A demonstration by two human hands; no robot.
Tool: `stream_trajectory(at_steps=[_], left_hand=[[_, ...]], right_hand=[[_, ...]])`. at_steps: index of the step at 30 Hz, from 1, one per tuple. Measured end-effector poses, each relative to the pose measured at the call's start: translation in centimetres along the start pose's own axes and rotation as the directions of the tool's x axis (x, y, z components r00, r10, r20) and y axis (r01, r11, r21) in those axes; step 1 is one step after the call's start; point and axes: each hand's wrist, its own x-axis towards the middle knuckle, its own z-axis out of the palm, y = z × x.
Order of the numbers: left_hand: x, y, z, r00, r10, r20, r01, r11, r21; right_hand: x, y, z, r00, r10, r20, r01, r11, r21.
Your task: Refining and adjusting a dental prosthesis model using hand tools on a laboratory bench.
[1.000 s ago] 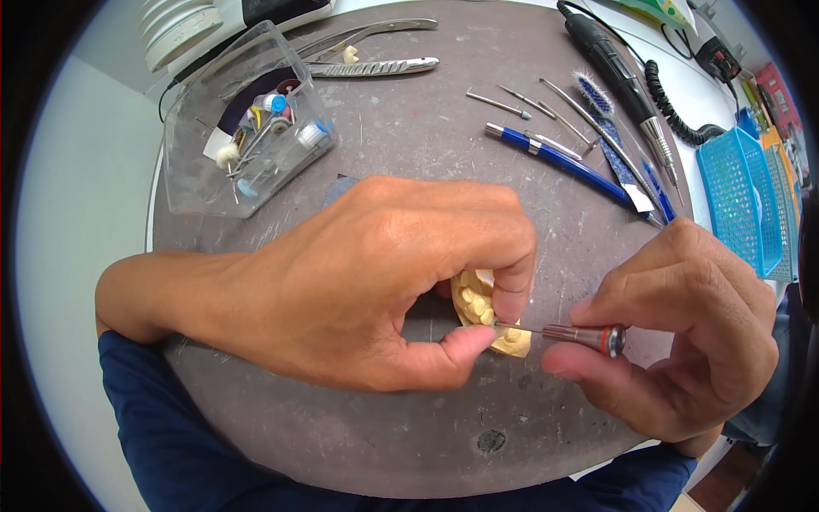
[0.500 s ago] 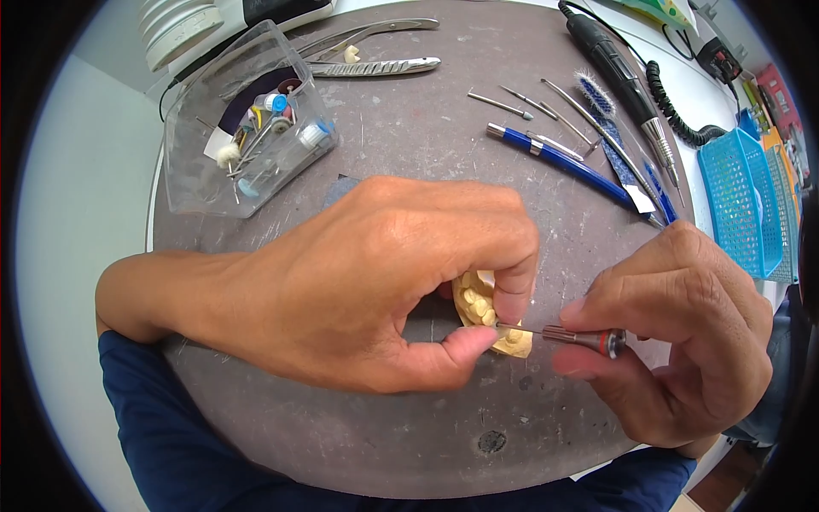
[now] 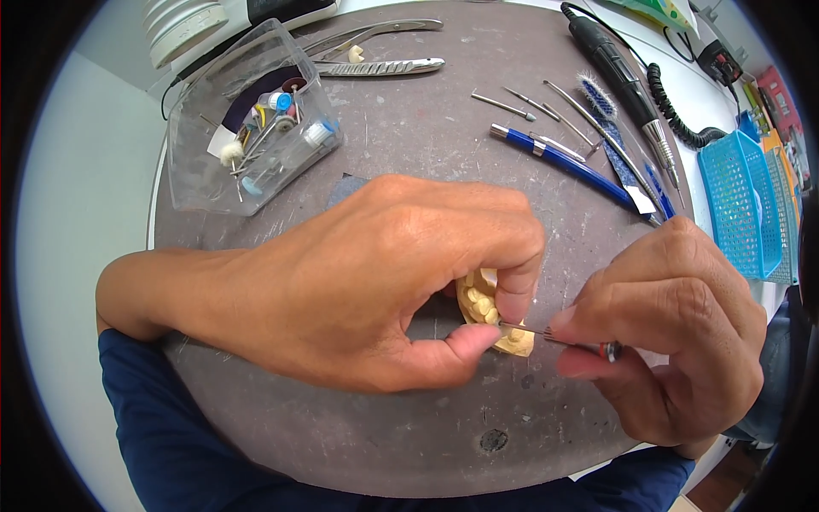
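Observation:
My right hand [image 3: 674,333] pinches a small hand screwdriver [image 3: 584,345] between thumb and index finger; its red-ringed end shows beside the thumb. The thin shaft points left and meets the fingertips of my left hand [image 3: 426,273]. There, thumb and index finger are closed on a small part at the shaft's tip, mostly hidden by the fingers. Just behind and below those fingertips is a yellow plaster dental model [image 3: 515,343] with a row of teeth, partly covered by my left hand.
A clear plastic box [image 3: 192,183] with burs and polishing tips stands at the left. Metal pliers [image 3: 384,66] lie at the back. Burs, a blue mechanical pencil [image 3: 572,164], a brush [image 3: 597,98] and a corded handpiece [image 3: 614,68] lie at the right, near a blue basket [image 3: 738,205].
My right thumb and index finger have rolled over the screwdriver's handle, now covering more of it. The left hand keeps its pinch at the tip, nearly still.

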Motion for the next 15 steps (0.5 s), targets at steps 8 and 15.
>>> stream_trajectory(at_steps=[8,15], left_hand=[[0.2,0.2,-0.1,1.0,-0.019,0.015,0.019,1.0,0.007],[-0.1,0.2,-0.1,0.998,-0.065,0.018,0.065,0.998,-0.001]], right_hand=[[-0.2,0.1,-0.5,0.994,0.108,0.02,-0.109,0.994,0.019],[-0.1,0.7,0.4,0.999,0.04,-0.004,-0.039,0.998,0.045]])
